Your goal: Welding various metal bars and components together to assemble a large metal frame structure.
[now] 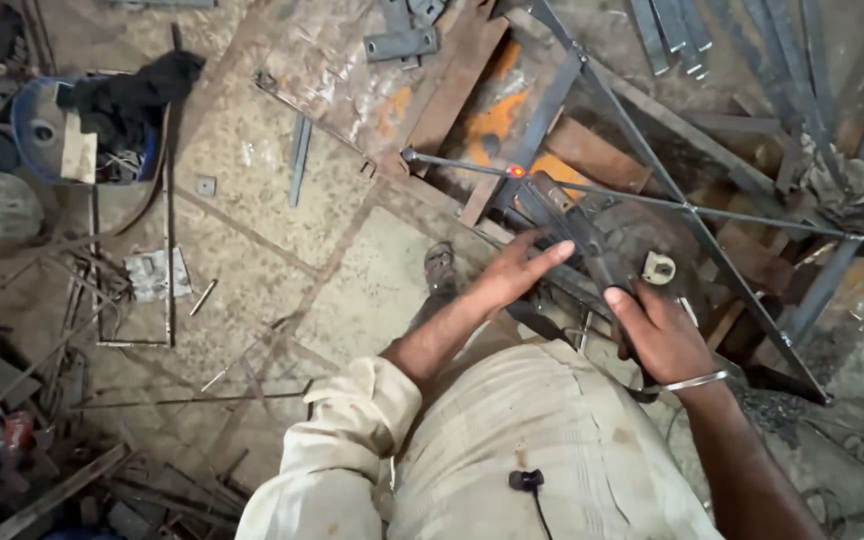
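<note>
My right hand [658, 332] grips the handle of a dark welding electrode holder [577, 232] that points away from me. Its tip glows red-orange [517, 171] where it meets a thin steel rod [652, 202] of a flat-bar metal frame [642, 140] lying on the floor. My left hand [518, 275] rests open beside the holder, fingers stretched toward its shaft and touching it. A metal bangle [690, 381] circles my right wrist. My legs in light trousers [542, 440] fill the bottom of the view, and one sandalled foot [440, 268] shows just beyond my left forearm.
Rusty steel plates [452, 90] and flat bars [672, 30] lie at the top. A blue tub [32, 125] with a black cloth stands at upper left. Thin rods and scrap [82, 330] litter the left floor. A small black clip-on microphone [525, 480] hangs on my trousers.
</note>
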